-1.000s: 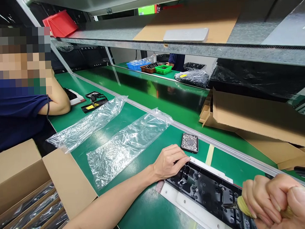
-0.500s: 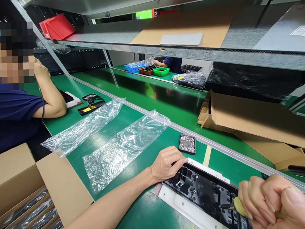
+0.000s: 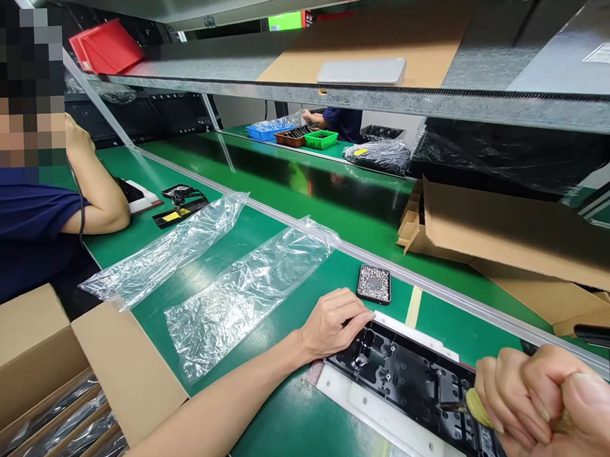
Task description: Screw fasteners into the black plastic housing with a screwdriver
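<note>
Right hand (image 3: 546,407): fisted around a yellowish tool handle (image 3: 479,409), tip meeting the near end of the black panel (image 3: 415,384). Left hand (image 3: 336,324): fingers closed loosely, pressing the panel's far end. One panel, flat on the green bench (image 3: 292,422), long axis running between both hands. One small studded tray (image 3: 373,283) just beyond. Two clear bags (image 3: 247,294) farther left. One cardboard carton (image 3: 34,351) of wrapped parts.

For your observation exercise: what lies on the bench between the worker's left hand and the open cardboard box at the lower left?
In the head view, a clear plastic bag lies flat on green mat between left hand and cardboard box.
</note>
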Tool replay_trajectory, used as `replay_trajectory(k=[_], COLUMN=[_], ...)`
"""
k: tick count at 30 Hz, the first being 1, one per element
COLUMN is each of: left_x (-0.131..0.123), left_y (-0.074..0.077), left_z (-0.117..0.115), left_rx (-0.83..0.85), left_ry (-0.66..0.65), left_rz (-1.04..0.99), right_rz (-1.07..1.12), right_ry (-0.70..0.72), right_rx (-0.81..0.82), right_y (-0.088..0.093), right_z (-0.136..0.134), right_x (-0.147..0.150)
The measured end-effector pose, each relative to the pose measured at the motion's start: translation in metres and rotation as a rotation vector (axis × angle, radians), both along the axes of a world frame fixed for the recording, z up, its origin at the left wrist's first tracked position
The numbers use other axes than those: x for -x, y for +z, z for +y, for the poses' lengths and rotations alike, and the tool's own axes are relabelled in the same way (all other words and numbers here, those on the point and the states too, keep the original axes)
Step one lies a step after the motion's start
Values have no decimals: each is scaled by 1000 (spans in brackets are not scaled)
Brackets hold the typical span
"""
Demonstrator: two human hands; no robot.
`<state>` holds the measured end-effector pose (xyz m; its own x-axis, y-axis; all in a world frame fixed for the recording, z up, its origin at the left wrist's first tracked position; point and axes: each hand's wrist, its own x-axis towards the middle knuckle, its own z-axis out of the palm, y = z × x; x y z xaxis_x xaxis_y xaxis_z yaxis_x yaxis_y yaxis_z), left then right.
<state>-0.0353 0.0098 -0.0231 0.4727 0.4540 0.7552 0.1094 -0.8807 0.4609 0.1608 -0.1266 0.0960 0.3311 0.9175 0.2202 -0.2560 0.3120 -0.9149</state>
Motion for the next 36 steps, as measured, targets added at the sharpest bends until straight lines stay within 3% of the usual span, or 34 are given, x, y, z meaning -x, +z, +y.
replay_trajectory(k=[10,14,19,23,27,31,36], left_x=[0,0,0,0,0,-1,-1], left_y=[1,2,3,2,3,3,2], left_z=[1,1,0,0,0,0,0], left_rx=[-7,-3,1,-2,0,-2,-11], left_ry=[4,9,12,10,14,13,19], left_rz=[-1,6,6,4,12,15,12], right_rz=[-8,-14,34,32,26,-16,-35], right_ry=[117,79,-114,-143,-97,44,109], right_rx=[-45,-31,15,18,20,-11,-40], right_y=[-16,-23,-33,-38,-34,-27,-29], right_z=[-4,-6,-12,-14,-11,-8,-8], right_x=[-17,-23,-33,-39,-33,-25,-27])
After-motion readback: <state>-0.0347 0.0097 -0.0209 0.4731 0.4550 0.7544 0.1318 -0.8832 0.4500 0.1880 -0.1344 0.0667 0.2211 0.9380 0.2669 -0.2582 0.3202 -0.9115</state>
